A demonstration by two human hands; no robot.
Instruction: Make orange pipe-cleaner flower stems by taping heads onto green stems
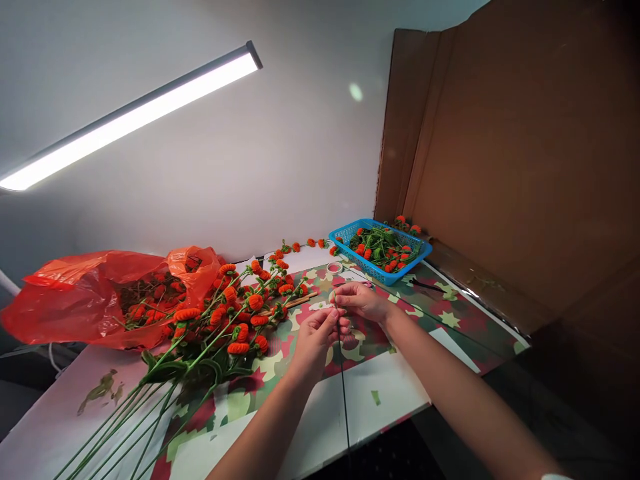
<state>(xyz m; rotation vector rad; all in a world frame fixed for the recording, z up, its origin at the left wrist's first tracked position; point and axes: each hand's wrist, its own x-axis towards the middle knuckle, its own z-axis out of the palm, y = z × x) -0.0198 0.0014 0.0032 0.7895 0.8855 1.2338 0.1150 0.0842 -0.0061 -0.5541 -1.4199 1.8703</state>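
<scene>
My left hand (320,330) and my right hand (361,303) meet over the middle of the table, fingertips close together. Both pinch a thin dark stem (344,393), which hangs down past the table's front edge. Whatever sits at its top, between the fingers, is too small to make out. Left of my hands lies a pile of orange craft flowers (239,332) on long green stems. Beyond them is a small roll of tape (335,268). Some tan sticks (300,301) lie beside the flower heads.
A blue basket (387,277) of green stems and orange flowers stands at the back right. At left, a red plastic bag (70,293) holds more flowers. Cardboard (510,167) walls the right side. A lit lamp bar (135,113) hangs upper left. Black scissors-like handles (425,285) lie near the basket.
</scene>
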